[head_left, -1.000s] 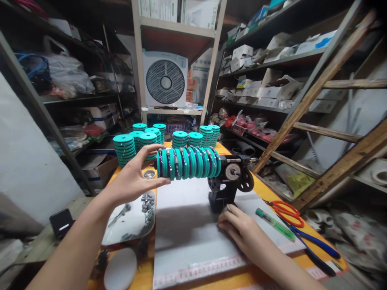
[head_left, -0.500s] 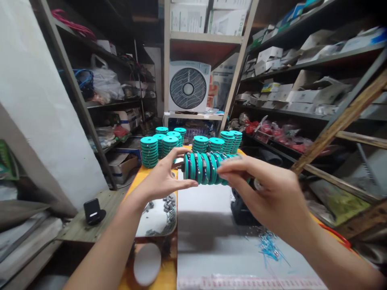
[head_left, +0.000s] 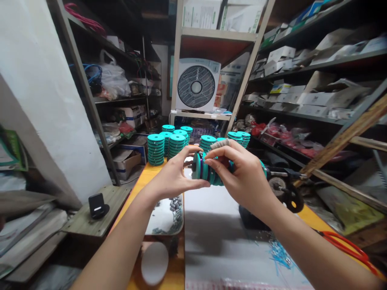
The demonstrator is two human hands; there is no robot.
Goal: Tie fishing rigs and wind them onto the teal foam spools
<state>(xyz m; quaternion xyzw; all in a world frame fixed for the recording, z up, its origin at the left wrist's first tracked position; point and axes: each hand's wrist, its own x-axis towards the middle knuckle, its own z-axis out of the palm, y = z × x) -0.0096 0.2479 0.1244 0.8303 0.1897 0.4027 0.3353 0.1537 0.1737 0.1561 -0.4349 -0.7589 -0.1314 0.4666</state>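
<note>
A row of teal line spools point(head_left: 196, 167) lies sideways on a dark shaft above the table, with dark line and small fittings wound in the grooves. My left hand point(head_left: 173, 173) grips its left end, fingers on top and thumb underneath. With thumb and forefinger pinched, my right hand point(head_left: 238, 165) is at the spools near that same end and hides much of the row. What the pinch holds is too small to make out. A greyish wrap point(head_left: 220, 144) covers one of its fingers. Behind stand several stacks of teal spools point(head_left: 155, 150).
A white tray point(head_left: 163, 233) of small grey metal pieces sits left of the white work sheet point(head_left: 208, 249). A black cranked winder point(head_left: 287, 191), blue clippings point(head_left: 281, 253) and red-handled scissors point(head_left: 347, 243) are at right. A box fan point(head_left: 196, 85) stands behind.
My right hand has moved left along the row of spools, to its left end. My left hand keeps its grip. The view has shifted, so everything appears slightly further right.
</note>
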